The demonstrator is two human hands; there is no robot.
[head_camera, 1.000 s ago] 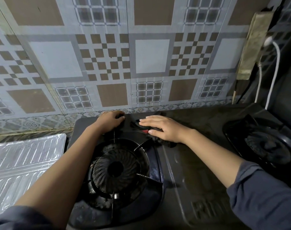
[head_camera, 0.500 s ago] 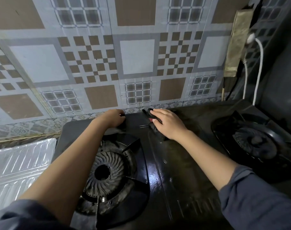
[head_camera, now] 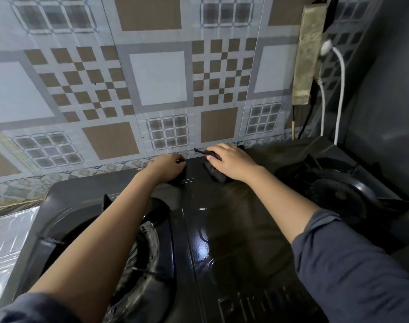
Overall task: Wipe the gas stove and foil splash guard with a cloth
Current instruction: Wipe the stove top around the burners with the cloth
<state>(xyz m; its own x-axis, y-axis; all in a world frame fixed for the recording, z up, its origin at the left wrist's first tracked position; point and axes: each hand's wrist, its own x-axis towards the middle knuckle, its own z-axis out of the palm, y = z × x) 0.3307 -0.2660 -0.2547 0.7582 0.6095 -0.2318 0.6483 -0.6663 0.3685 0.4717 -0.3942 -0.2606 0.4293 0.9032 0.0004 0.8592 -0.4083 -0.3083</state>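
A black two-burner gas stove (head_camera: 234,229) fills the lower view, its glossy top wet and shining. My right hand (head_camera: 231,163) presses a dark cloth (head_camera: 214,172) flat on the stove's back middle, near the wall. My left hand (head_camera: 167,167) rests curled on the stove's back edge just left of the cloth; whether it grips anything is hidden. The left burner (head_camera: 143,252) lies under my left forearm. A silver foil splash guard (head_camera: 5,238) lies flat at the far left beside the stove.
The right burner (head_camera: 338,194) sits at the right. A patterned tiled wall (head_camera: 157,78) rises right behind the stove. A power strip (head_camera: 308,54) with white cables (head_camera: 341,89) hangs at the upper right, beside a grey surface (head_camera: 385,101).
My right hand has slid the cloth backward and to the right along the stove's back strip. My left hand stays on the back edge. The view has shifted.
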